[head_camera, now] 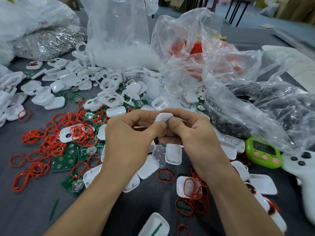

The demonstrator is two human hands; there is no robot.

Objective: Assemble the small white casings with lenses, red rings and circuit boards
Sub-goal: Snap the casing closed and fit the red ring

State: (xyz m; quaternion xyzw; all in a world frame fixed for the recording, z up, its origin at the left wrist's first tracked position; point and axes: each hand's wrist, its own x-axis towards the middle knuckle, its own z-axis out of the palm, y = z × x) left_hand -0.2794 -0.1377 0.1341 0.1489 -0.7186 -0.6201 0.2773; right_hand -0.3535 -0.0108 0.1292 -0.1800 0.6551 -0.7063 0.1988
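Beyond the loose casing half at the near edge, pinched the small white casing in left hand and right hand alike, one at each end, long axis crosswise, equally near both, raised over the red rings and circuit boards.

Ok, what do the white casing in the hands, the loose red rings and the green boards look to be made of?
The white casing, pinched by left hand and right hand: likely moulded plastic, smooth, slightly glossy, with soft highlights. The red rings: probably rubber or silicone, matte; thin loops lie bent and tangled. The green boards: rigid printed-circuit laminate, with shiny metal round contacts.
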